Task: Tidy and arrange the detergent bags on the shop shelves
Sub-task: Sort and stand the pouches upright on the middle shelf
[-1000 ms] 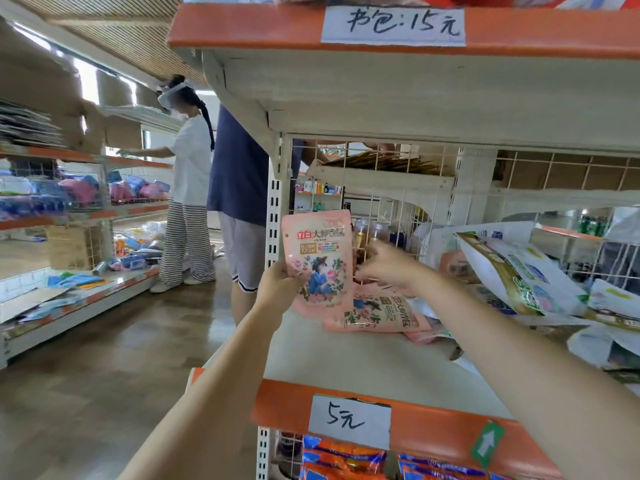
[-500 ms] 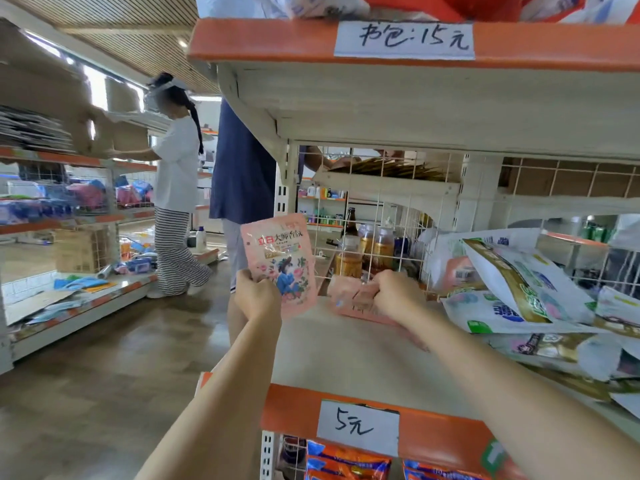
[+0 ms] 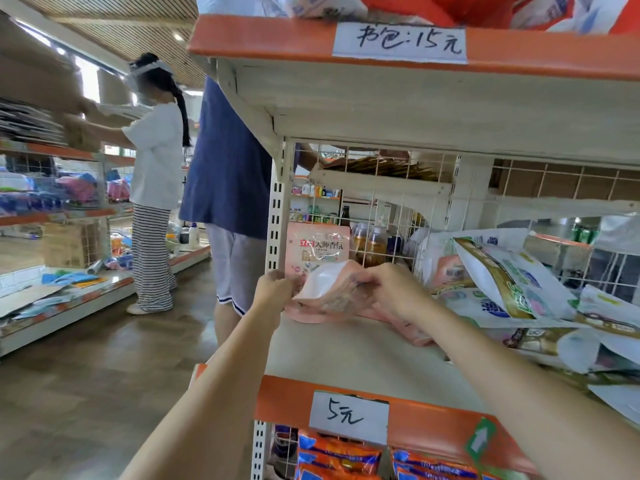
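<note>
A pink detergent bag [image 3: 317, 245] stands upright at the left end of the middle shelf [image 3: 346, 351], against the wire back. In front of it a second pink bag [image 3: 329, 289] is tilted, its pale underside showing. My left hand [image 3: 273, 289] pinches that second bag's left edge. My right hand [image 3: 388, 289] grips its right side. More pink bags [image 3: 412, 334] lie flat under my right forearm. Large white, gold and green detergent bags [image 3: 512, 285] lie in a loose heap to the right.
An orange shelf edge [image 3: 433, 420] with a "5" price label runs in front; blue and orange packs [image 3: 339, 455] fill the shelf below. Two people [image 3: 225, 168] stand in the aisle on the left. Another shelf unit [image 3: 52, 216] lines the far left.
The pink bag that my left hand held out in the aisle now stands on the shelf. Both hands have come together on a second pink bag lifted from the flat pile.
</note>
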`<state>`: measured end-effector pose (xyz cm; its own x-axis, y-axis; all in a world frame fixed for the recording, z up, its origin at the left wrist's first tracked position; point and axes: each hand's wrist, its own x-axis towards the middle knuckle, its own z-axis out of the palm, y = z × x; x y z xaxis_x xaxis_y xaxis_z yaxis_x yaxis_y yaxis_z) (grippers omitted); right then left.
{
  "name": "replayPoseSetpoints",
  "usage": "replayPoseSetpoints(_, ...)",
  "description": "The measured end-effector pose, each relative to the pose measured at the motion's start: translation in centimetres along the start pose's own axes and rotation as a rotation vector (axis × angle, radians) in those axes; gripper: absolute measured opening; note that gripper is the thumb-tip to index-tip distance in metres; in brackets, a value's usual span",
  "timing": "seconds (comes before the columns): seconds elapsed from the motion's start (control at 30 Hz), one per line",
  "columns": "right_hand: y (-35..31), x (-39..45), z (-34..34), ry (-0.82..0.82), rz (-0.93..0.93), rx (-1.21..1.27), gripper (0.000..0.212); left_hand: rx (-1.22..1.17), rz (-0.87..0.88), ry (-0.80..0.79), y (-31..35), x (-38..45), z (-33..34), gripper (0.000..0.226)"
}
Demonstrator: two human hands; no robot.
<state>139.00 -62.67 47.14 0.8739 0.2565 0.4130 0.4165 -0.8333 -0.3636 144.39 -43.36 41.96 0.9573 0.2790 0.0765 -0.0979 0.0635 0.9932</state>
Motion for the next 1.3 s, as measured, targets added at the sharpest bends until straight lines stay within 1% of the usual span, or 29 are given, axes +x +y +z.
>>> replayPoseSetpoints(0.07, -0.2, -0.1, -0.3, 0.091, -0.177, -0.316, 0.035, 0.018, -0.012, -0.007, -0.2, 0.2, 0.0, 0.020)
replayPoseSetpoints(0.1, -0.2, -0.3, -0.3, 0.063, -0.241, -0.390, 0.036, 0.037, -0.017, -0.002, -0.2, 0.3, 0.0, 0.022)
replayPoseSetpoints(0.13, -0.2, -0.5, -0.5, -0.037, -0.271, -0.419, 0.042, 0.060, -0.009, 0.017, -0.2, 0.4, 0.0, 0.025)
replayPoseSetpoints(0.2, -0.1, -1.2, -0.6, -0.347, -0.180, -0.402, 0.057, 0.148, 0.009, 0.097, -0.3, 0.6, -0.2, 0.033)
replayPoseSetpoints(0.23, 0.0, -1.5, -0.6, -0.443, -0.128, -0.404, 0.061, 0.188, 0.016, 0.140, -0.2, 0.7, -0.3, 0.033)
replayPoseSetpoints(0.27, 0.4, -1.7, -0.5, -0.477, -0.087, -0.398, 0.062, 0.211, 0.026, 0.167, -0.2, 0.8, -0.4, 0.031)
replayPoseSetpoints(0.33, 1.1, -1.6, -0.1, -0.403, -0.015, -0.313, 0.053, 0.222, 0.035, 0.147, -0.1, 0.5, -0.3, 0.031)
replayPoseSetpoints(0.4, 1.5, -1.6, 0.4, -0.293, 0.039, -0.261, 0.036, 0.217, 0.043, 0.093, 0.0, 0.1, -0.2, 0.031)
replayPoseSetpoints(0.43, 1.3, -1.6, 0.5, -0.281, 0.084, -0.275, 0.032, 0.222, 0.051, 0.077, 0.1, -0.1, -0.1, 0.026)
replayPoseSetpoints(0.47, 1.0, -1.9, 0.6, -0.296, 0.129, -0.274, 0.019, 0.226, 0.059, 0.061, 0.1, -0.3, 0.1, 0.021)
replayPoseSetpoints(0.5, 1.0, -1.8, 0.9, -0.327, 0.183, -0.261, 0.022, 0.230, 0.057, 0.045, 0.0, -0.3, 0.2, 0.017)
replayPoseSetpoints(0.53, 0.9, -1.8, 1.3, -0.338, 0.242, -0.224, 0.048, 0.239, 0.054, 0.027, 0.0, -0.3, 0.3, 0.016)
replayPoseSetpoints(0.57, 1.0, -1.6, 1.9, -0.332, 0.326, -0.163, 0.064, 0.256, 0.047, 0.006, -0.1, -0.4, 0.4, 0.018)
replayPoseSetpoints(0.6, 1.1, -1.4, 2.7, -0.292, 0.391, -0.087, 0.072, 0.275, 0.046, -0.013, -0.1, -0.3, 0.4, 0.022)
replayPoseSetpoints(0.63, 1.3, -1.2, 3.5, -0.231, 0.447, -0.016, 0.074, 0.297, 0.047, -0.025, -0.2, -0.2, 0.4, 0.026)
replayPoseSetpoints(0.67, 1.5, -1.0, 4.2, -0.167, 0.487, 0.049, 0.073, 0.312, 0.054, -0.026, -0.2, -0.2, 0.4, 0.029)
replayPoseSetpoints(0.73, 1.9, -0.7, 4.7, -0.089, 0.553, 0.282, 0.058, 0.303, 0.063, -0.011, -0.3, -0.2, 0.2, 0.029)
replayPoseSetpoints(0.77, 1.9, -0.7, 4.5, -0.091, 0.600, 0.439, 0.049, 0.294, 0.062, -0.006, -0.2, -0.2, 0.2, 0.029)
replayPoseSetpoints(0.83, 2.1, -0.6, 3.5, -0.133, 0.684, 0.702, 0.043, 0.259, 0.047, 0.003, -0.2, -0.1, 0.0, 0.029)
replayPoseSetpoints(0.87, 2.1, -0.7, 2.9, -0.151, 0.660, 0.746, 0.039, 0.230, 0.036, 0.007, -0.2, 0.0, 0.0, 0.028)
replayPoseSetpoints(0.93, 1.5, -0.9, 2.0, -0.114, 0.553, 0.669, 0.037, 0.167, 0.023, 0.016, -0.2, 0.2, -0.1, 0.025)
replayPoseSetpoints(1.0, 0.4, -1.3, 1.0, -0.028, 0.369, 0.485, 0.026, 0.126, 0.016, 0.014, 0.0, 0.1, -0.1, 0.022)
replayPoseSetpoints(1.07, -0.6, -1.2, 0.1, 0.087, 0.133, 0.327, 0.023, 0.106, 0.006, 0.015, 0.2, -0.1, -0.1, 0.023)
replayPoseSetpoints(1.1, -1.1, -1.2, -0.5, 0.127, 0.023, 0.297, 0.023, 0.105, 0.002, 0.015, 0.3, -0.2, -0.2, 0.023)
replayPoseSetpoints(1.17, -1.7, -0.8, -1.3, 0.180, -0.106, 0.339, 0.024, 0.099, 0.002, 0.014, 0.4, -0.3, -0.1, 0.023)
replayPoseSetpoints(1.3, -2.2, 0.8, -2.1, 0.305, -0.218, 0.509, 0.030, 0.038, -0.015, 0.011, 0.7, -0.7, 0.1, 0.018)
